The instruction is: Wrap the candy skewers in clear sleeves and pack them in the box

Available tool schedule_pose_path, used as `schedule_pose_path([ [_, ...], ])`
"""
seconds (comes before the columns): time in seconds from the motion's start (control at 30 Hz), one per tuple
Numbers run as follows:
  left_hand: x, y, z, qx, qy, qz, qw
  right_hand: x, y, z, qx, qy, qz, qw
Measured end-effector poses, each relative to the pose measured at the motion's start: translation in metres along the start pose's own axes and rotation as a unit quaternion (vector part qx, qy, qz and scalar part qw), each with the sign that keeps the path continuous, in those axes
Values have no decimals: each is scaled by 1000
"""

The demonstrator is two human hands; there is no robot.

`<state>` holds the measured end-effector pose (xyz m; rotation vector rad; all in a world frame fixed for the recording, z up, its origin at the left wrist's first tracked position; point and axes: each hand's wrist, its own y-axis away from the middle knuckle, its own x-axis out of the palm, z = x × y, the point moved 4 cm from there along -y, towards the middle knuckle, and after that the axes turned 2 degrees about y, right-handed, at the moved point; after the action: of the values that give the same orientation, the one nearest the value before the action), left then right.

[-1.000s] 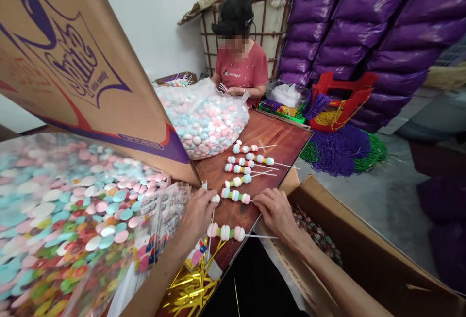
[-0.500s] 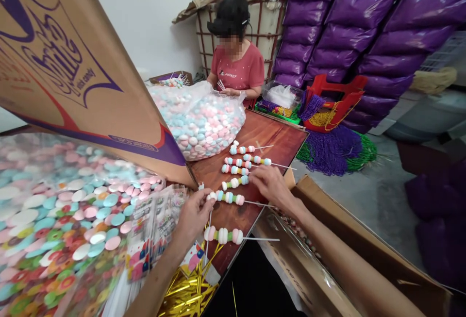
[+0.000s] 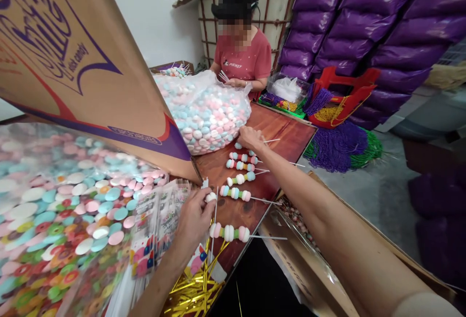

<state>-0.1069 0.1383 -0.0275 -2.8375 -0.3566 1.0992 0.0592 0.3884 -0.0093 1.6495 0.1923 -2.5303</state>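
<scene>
My left hand [image 3: 194,210] is closed, pinching a white candy [image 3: 210,197] between thumb and fingers. It is beside the near ends of the candy sticks. My right hand [image 3: 252,138] reaches to the far end of the row with its fingers curled down; what they hold, if anything, is hidden. It partly covers the farthest candy stick [image 3: 238,145]. Several more candy sticks, such as the nearest one [image 3: 229,232] and the one beyond it [image 3: 235,193], lie on the brown table [image 3: 267,118]. Their pastel pieces face left and their white sticks point right.
A big clear bag of pastel candies [image 3: 214,118] sits behind my right hand. The cardboard box [image 3: 109,74] rises at left above loose candies [image 3: 47,210]. Printed wrappers [image 3: 160,215] and gold ties [image 3: 196,288] lie near me. A person [image 3: 242,55] sits opposite, holding white sticks.
My right hand has moved away from the middle candy sticks to the far end of the row. My left hand stays near its place, with the white candy. The view has shifted slightly.
</scene>
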Motion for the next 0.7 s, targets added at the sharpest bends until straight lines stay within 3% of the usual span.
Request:
schedule_pose_path([
  [0.17, 2, 2, 7, -66, 104, 23, 992, -27, 24, -12, -28, -91, -67, 993],
  [0.33, -5, 10, -1, -140, 270, 39, 952, -45, 90, -15, -65, -213, -67, 972],
  [0.37, -6, 11, -5, -152, 294, 44, 943, -44, 109, -11, -80, -246, -55, 964],
  [0.43, -6, 15, -13, -180, 342, 58, 921, -36, 149, 3, -116, -402, 8, 908],
  [0.5, -4, 21, -21, -212, 401, 71, 888, -25, 186, 19, -118, -473, 35, 873],
  [0.6, 1, 33, -32, -228, 503, 97, 828, -11, 228, 45, -127, -462, -9, 878],
  [0.7, -3, 44, -35, -222, 572, 100, 783, -6, 254, 69, -212, -407, -65, 886],
])
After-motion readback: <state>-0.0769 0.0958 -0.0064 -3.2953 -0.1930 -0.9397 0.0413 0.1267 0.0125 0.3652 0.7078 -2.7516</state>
